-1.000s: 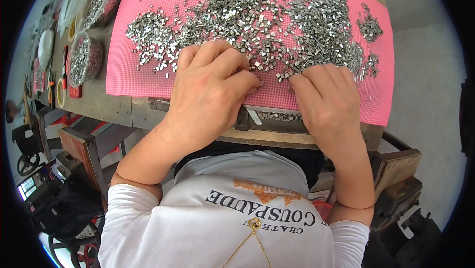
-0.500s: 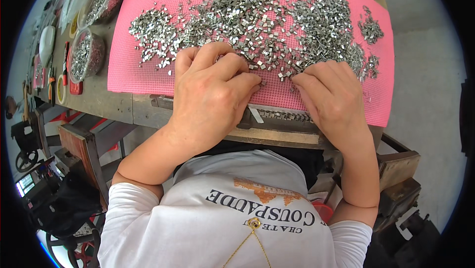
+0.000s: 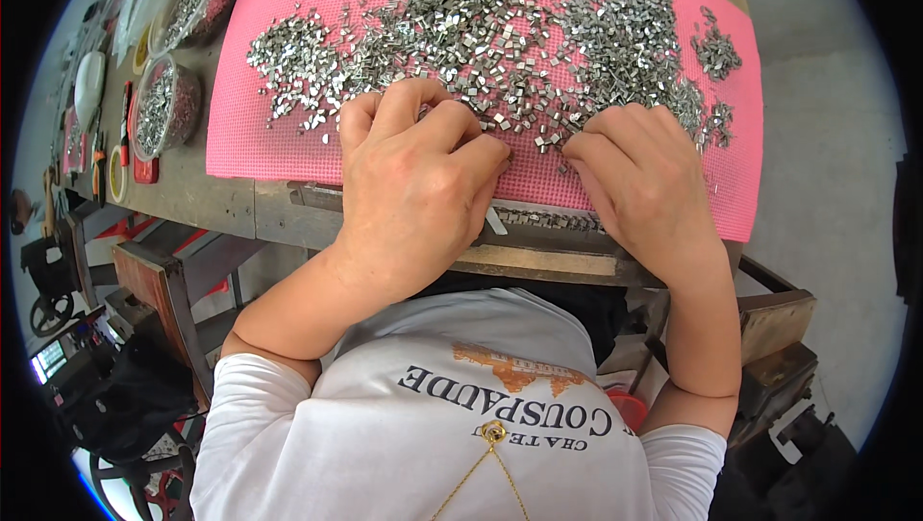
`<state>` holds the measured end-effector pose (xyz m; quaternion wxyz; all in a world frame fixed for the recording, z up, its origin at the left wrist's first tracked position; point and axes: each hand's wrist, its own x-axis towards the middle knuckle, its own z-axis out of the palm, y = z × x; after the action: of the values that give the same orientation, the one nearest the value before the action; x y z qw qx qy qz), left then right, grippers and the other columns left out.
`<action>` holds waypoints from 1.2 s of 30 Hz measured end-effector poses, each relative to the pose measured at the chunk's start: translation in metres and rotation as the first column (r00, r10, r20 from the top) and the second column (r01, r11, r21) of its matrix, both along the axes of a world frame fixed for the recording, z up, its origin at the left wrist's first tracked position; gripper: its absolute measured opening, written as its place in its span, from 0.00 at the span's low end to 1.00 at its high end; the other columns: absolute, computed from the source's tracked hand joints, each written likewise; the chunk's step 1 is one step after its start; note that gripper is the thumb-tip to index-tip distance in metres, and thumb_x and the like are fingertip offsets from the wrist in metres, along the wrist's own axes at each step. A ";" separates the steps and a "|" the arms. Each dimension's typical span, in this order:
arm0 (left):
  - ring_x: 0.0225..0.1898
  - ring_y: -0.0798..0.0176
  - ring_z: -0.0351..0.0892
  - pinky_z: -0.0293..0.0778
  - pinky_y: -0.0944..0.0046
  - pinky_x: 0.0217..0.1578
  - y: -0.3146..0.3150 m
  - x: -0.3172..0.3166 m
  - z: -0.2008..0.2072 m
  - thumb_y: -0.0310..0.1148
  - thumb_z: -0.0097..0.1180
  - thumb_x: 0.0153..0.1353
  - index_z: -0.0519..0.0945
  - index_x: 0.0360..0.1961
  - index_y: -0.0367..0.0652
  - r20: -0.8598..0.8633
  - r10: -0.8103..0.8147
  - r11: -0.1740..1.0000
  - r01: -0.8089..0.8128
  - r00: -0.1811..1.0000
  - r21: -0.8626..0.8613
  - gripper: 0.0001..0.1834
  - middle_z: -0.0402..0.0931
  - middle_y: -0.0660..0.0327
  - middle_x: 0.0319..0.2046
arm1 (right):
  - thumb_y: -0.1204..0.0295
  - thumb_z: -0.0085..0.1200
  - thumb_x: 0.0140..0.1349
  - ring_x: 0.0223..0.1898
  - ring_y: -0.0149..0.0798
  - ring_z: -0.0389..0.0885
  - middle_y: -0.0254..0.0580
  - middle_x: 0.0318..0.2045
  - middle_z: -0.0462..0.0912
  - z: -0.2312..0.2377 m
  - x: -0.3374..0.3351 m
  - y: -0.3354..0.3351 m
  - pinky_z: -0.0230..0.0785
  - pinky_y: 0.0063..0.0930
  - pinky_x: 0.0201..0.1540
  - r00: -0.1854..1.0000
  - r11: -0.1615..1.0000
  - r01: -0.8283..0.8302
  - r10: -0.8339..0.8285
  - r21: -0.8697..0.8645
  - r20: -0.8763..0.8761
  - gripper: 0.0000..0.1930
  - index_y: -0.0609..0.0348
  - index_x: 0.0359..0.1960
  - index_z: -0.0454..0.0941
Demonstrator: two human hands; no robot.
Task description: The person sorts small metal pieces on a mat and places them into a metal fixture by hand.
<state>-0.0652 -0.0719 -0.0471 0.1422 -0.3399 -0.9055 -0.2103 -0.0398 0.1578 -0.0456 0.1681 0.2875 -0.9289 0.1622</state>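
Right wrist has swung out a touch toward the right edge of the mat over the last second; the left hand has hardly budged. From where I'm standing, the left hand [image 3: 418,180] is curled over the front part of the pink mat [image 3: 288,151], thumb and finger drawn together, but its own knuckles block the view, so I can't tell if anything's in there. Right hand [image 3: 646,185] is bunched too, fingertips down by the near fringe of the bits, and I can't tell whether it's gripping one either. One loose piece [image 3: 562,170] lies right under those right fingertips.

My two cents: work that thin fringe rather than digging into a heap, use just the tips, and keep the pinch light, since bits this small probably flip or skitter if squeezed. Keeping both wrists low would likely steady things.

As for the small metal pieces [image 3: 476,16], the main heap runs from mid-mat to the far edge, another sits to its right, and a little cluster is near the right edge. A dark strip [image 3: 548,221] with bits lined along it runs by the tabletop's [image 3: 207,202] front edge, so careful with the sleeves and forearms. Two clear tubs [image 3: 192,103] of pieces stand left of the mat.
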 end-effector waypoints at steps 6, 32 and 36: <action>0.51 0.57 0.78 0.63 0.52 0.53 0.003 0.001 0.005 0.31 0.73 0.50 0.90 0.34 0.53 -0.036 -0.006 0.996 0.003 0.999 -0.091 0.09 0.83 0.71 0.35 | 0.73 0.58 0.53 0.34 0.37 0.74 0.34 0.29 0.72 0.001 -0.002 0.005 0.64 0.33 0.38 0.999 0.999 -0.041 0.041 0.016 -0.019 0.04 0.56 0.30 0.78; 0.50 0.59 0.79 0.63 0.51 0.53 0.003 -0.009 0.002 0.30 0.73 0.48 0.89 0.32 0.52 -0.017 -0.051 0.998 0.050 0.999 -0.024 0.08 0.83 0.72 0.33 | 0.78 0.66 0.53 0.37 0.42 0.78 0.36 0.34 0.81 0.011 0.005 0.005 0.67 0.37 0.40 0.986 1.000 -0.020 0.022 -0.011 0.163 0.10 0.56 0.38 0.85; 0.51 0.57 0.79 0.64 0.50 0.54 0.000 -0.012 0.006 0.30 0.74 0.47 0.90 0.33 0.52 -0.046 -0.090 0.990 0.084 0.995 -0.109 0.10 0.83 0.71 0.33 | 0.78 0.65 0.53 0.37 0.42 0.78 0.36 0.34 0.80 0.012 0.004 0.004 0.66 0.38 0.41 0.985 0.999 -0.030 0.028 0.011 0.170 0.08 0.56 0.36 0.84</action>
<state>-0.0770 -0.0717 -0.0411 0.1375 -0.3914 -0.8959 -0.1588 -0.0358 0.1619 -0.0340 0.0838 0.2873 -0.9366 0.1820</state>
